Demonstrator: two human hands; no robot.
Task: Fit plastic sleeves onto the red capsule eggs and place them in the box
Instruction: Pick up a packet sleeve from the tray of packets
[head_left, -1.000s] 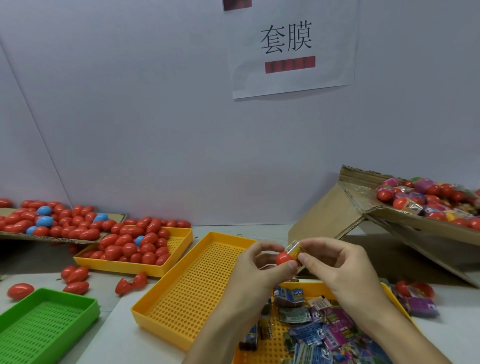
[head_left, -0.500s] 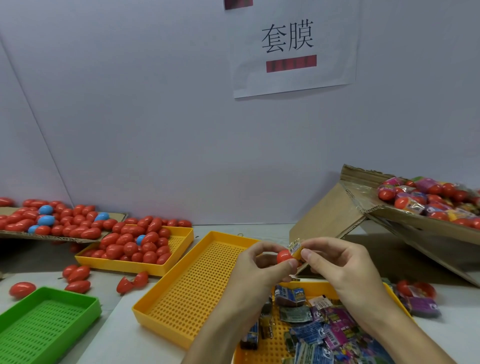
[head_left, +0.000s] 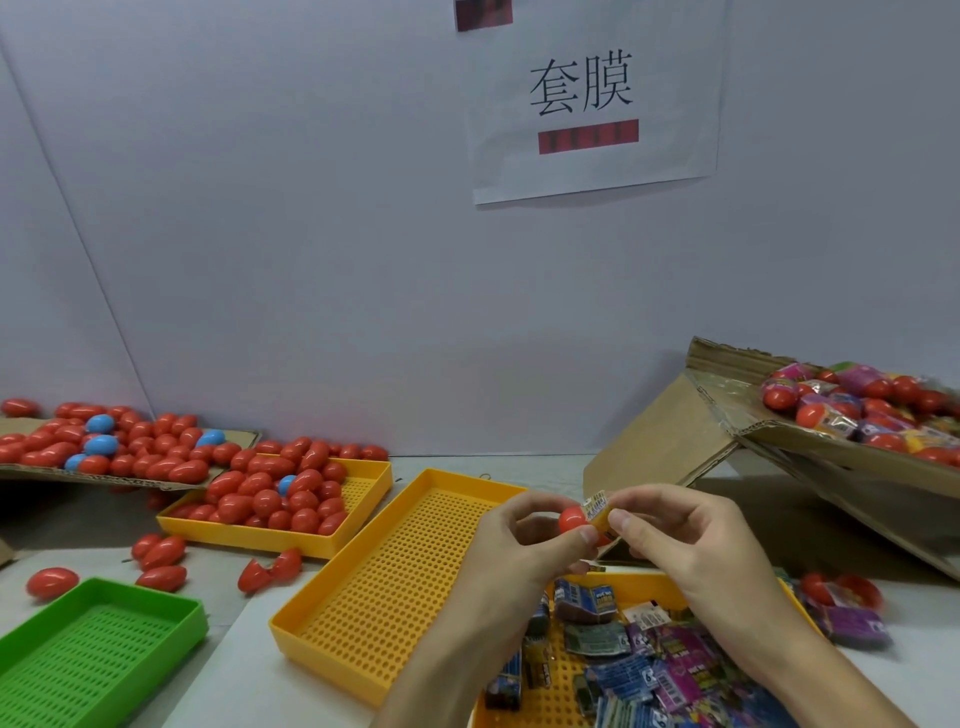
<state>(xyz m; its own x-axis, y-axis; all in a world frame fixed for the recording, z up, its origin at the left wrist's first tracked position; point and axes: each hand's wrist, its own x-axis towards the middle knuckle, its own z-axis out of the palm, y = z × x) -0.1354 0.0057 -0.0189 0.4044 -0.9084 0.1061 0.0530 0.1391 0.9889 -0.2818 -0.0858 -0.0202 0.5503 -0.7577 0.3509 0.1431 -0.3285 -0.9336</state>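
Head view: left hand (head_left: 519, 540) and right hand (head_left: 691, 540) each pinch one red egg (head_left: 572, 518) with sleeve (head_left: 597, 509) partly fitted, left of the cardboard box (head_left: 831, 452), which already holds many sleeved eggs; many bare eggs remain.

Red egg (head_left: 572, 518) w/ yellow printed sleeve (head_left: 597, 510). Trays: two yellow perforated (head_left: 395, 587) (head_left: 363, 480), one green (head_left: 98, 649); loose eggs (head_left: 156, 447) mostly red, a few blue. Brown cardboard box (head_left: 831, 457); purple/blue printed sleeves (head_left: 665, 670); white sign (head_left: 587, 93), black characters, red bar.
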